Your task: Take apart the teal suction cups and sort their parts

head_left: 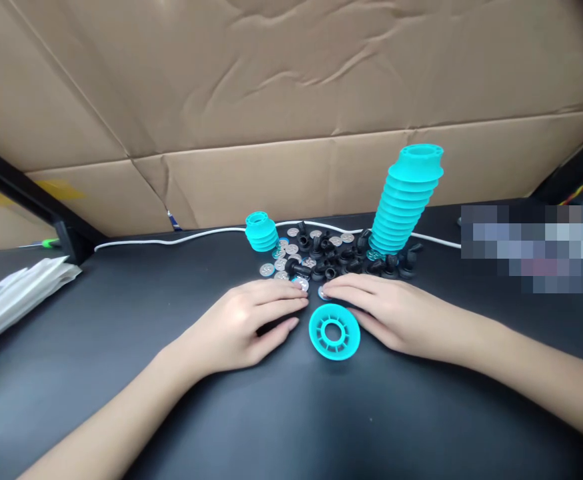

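A turquoise ring-shaped part with spokes (316,339) lies between my hands near the front of a pile. To its left, my left hand (251,320) rests with fingers stretched out, the fingertips beside a round silver disc (301,285). My right hand (391,313) is also stretched out; its index fingertip touches another small disc (321,293), and its thumb is close to the ring's right edge, partly behind it. Beyond the fingertips, several black knob-like parts (330,257) and flat silver discs (267,270) lie mixed together.
A tall leaning stack of turquoise ring parts (402,207) stands behind my right hand, and a short stack (261,233) at the back left. A white cable (171,241) runs along the cardboard wall (251,180). White packets (26,293) lie at the left.
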### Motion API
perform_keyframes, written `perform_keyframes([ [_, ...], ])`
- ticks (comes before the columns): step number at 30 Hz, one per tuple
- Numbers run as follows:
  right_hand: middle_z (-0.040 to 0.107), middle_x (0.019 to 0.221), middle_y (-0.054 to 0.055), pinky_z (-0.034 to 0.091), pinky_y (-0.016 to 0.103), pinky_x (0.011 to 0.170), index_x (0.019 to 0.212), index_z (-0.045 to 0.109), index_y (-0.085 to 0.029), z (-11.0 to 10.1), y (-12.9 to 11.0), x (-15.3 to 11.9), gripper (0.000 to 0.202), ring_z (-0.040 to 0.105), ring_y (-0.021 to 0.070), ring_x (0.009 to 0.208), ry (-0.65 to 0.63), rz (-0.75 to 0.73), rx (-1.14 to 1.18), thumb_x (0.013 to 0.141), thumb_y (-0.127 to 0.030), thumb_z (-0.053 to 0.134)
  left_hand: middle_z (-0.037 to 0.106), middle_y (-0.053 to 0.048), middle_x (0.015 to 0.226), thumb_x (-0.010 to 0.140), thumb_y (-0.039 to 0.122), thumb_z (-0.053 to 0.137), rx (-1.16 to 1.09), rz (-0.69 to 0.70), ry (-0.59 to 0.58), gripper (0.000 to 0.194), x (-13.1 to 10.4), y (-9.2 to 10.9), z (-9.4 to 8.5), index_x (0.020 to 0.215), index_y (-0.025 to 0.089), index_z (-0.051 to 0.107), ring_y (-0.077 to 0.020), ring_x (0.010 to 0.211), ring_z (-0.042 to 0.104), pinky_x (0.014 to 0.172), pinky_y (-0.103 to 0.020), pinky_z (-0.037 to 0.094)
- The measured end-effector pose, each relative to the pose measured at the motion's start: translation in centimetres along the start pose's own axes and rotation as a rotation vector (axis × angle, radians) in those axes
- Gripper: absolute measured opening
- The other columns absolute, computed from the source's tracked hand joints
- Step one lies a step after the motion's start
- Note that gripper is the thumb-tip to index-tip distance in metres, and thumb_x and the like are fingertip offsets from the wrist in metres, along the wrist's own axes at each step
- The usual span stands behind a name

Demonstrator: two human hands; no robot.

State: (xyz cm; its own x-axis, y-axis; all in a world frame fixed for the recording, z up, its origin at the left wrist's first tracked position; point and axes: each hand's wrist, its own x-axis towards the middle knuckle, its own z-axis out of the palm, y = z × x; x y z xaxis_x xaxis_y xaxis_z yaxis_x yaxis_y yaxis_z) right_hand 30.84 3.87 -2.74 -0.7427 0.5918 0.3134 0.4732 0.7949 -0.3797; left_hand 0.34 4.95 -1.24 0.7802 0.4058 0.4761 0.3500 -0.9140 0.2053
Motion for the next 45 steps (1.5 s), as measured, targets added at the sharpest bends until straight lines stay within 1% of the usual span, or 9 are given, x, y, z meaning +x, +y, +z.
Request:
perform_keyframes([
  [8,0.063,0.136,0.014,0.061,0.036,0.095,0.133,0.066,-0.019,-2.0,-0.2,-0.1,0.029,0.070,0.0231,0.113,-0.067,-0.102,0.046,0.106,-0.020,0.054,0.079,-0.011,0.118,0.099,0.015,0.071,-0.030,0.092,0.013,0.029,0.6,1.0,0.0,0.128,0.021,0.072,-0.0239,0.109,0.075,0.095,-0.037,0.064],
  [13,0.070,0.118,0.011,0.058,0.030,0.086,0.122,0.072,-0.019,-2.5,0.0,-0.2,0.024,0.069,0.0192,0.099,-0.023,-0.150,0.084,0.109,-0.019,0.052,0.079,-0.011,0.109,0.102,0.015,0.067,-0.094,0.085,0.020,0.018,0.8,1.1,0.2,0.118,0.020,0.074,-0.0229,0.101,0.076,0.089,-0.036,0.064],
  [16,0.073,0.110,0.009,0.056,0.028,0.086,0.121,0.071,-0.017,-2.4,-0.1,0.0,0.023,0.069,0.0177,0.096,0.022,-0.081,0.186,0.109,-0.019,0.052,0.080,-0.008,0.103,0.102,0.015,0.068,-0.207,-0.014,0.080,0.020,0.8,1.2,0.4,0.121,0.019,0.072,-0.0196,0.094,0.076,0.085,-0.030,0.064],
  [19,0.073,0.091,0.005,0.052,0.027,0.074,0.104,0.072,-0.016,-2.2,-0.7,0.4,0.017,0.066,0.0153,0.079,-0.021,0.089,0.267,0.106,-0.020,0.056,0.079,-0.004,0.095,0.100,0.015,0.071,-0.296,-0.150,0.123,0.035,0.6,1.2,0.6,0.134,0.020,0.067,-0.0145,0.082,0.074,0.080,-0.024,0.062],
  [23,0.067,0.072,-0.001,0.042,0.025,0.055,0.091,0.071,-0.017,-1.7,-1.5,0.7,0.016,0.055,0.0117,0.058,-0.150,0.293,0.367,0.101,-0.019,0.059,0.076,-0.005,0.103,0.099,0.015,0.073,-0.333,-0.146,0.021,0.045,0.3,1.0,0.6,0.142,0.023,0.067,-0.0149,0.087,0.070,0.082,-0.025,0.059],
  [26,0.064,0.070,-0.002,0.038,0.024,0.053,0.093,0.073,-0.017,-1.1,-1.6,0.5,0.015,0.050,0.0106,0.055,-0.143,0.310,0.368,0.100,-0.020,0.059,0.074,-0.007,0.110,0.097,0.020,0.076,-0.335,-0.150,-0.051,0.048,0.3,1.0,0.3,0.144,0.025,0.067,-0.0173,0.093,0.068,0.086,-0.028,0.058],
  [35,0.065,0.083,0.001,0.044,0.025,0.064,0.097,0.071,-0.018,-0.1,-1.1,0.2,0.013,0.058,0.0130,0.070,-0.030,0.185,0.208,0.103,-0.018,0.059,0.067,-0.008,0.123,0.097,0.032,0.078,-0.271,-0.253,-0.168,0.046,0.5,1.0,0.3,0.141,0.025,0.068,-0.0207,0.108,0.066,0.101,-0.033,0.055],
  [41,0.069,0.098,0.008,0.055,0.033,0.072,0.137,0.068,-0.015,0.5,0.6,0.1,0.034,0.069,0.0201,0.079,0.066,0.096,-0.102,0.109,-0.027,0.053,0.063,-0.009,0.128,0.096,0.035,0.078,-0.229,-0.261,-0.188,0.040,0.3,1.2,0.3,0.135,0.025,0.071,-0.0217,0.115,0.063,0.106,-0.034,0.053],
  [45,0.072,0.098,0.008,0.056,0.032,0.068,0.134,0.072,-0.018,0.6,1.0,0.1,0.033,0.071,0.0203,0.077,0.063,0.042,-0.222,0.111,-0.028,0.050,0.063,-0.008,0.127,0.098,0.034,0.076,-0.231,-0.254,-0.198,0.041,0.4,1.2,0.4,0.137,0.026,0.070,-0.0212,0.115,0.062,0.105,-0.033,0.053],
])
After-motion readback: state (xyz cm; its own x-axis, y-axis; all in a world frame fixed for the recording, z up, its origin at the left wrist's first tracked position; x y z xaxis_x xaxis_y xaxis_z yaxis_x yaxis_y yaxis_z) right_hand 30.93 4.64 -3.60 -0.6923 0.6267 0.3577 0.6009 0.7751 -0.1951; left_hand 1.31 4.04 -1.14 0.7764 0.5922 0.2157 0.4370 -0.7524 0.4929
